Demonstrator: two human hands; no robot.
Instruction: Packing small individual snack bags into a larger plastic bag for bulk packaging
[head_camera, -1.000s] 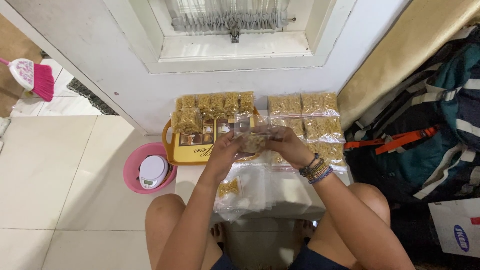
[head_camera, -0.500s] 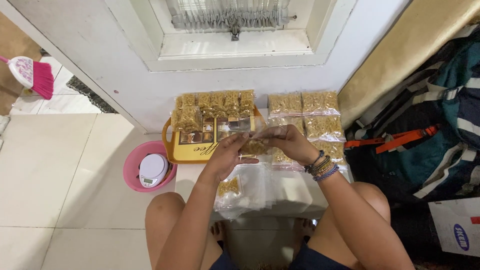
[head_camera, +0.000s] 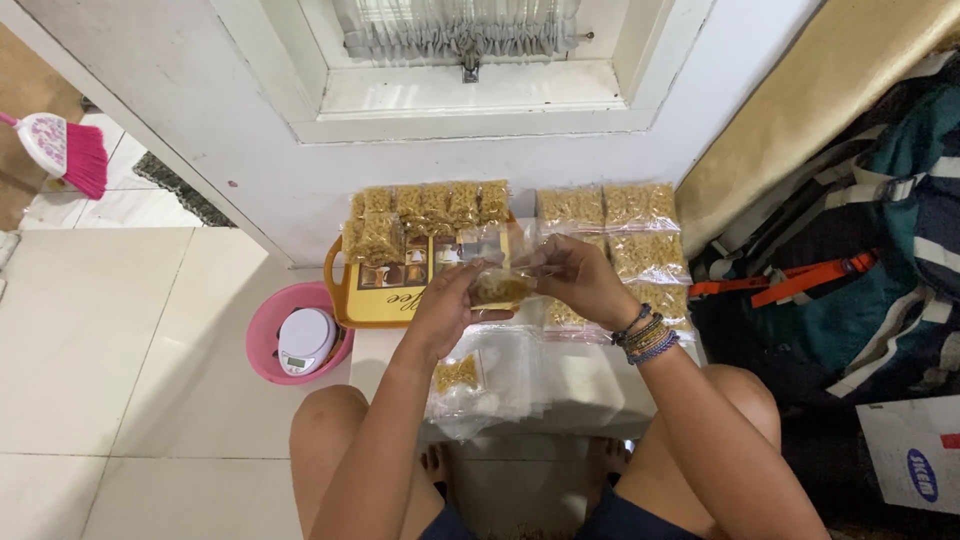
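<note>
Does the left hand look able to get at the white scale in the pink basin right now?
Probably not at once: the left hand shares a clear snack bag with the right hand. The path to the scale looks open.

Single head camera looks steeply down, close over a low table (head_camera: 590, 385).

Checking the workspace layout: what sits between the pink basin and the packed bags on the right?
In the head view, the yellow tray loaded with snack bags lies between the pink basin and the packed bags.
</note>
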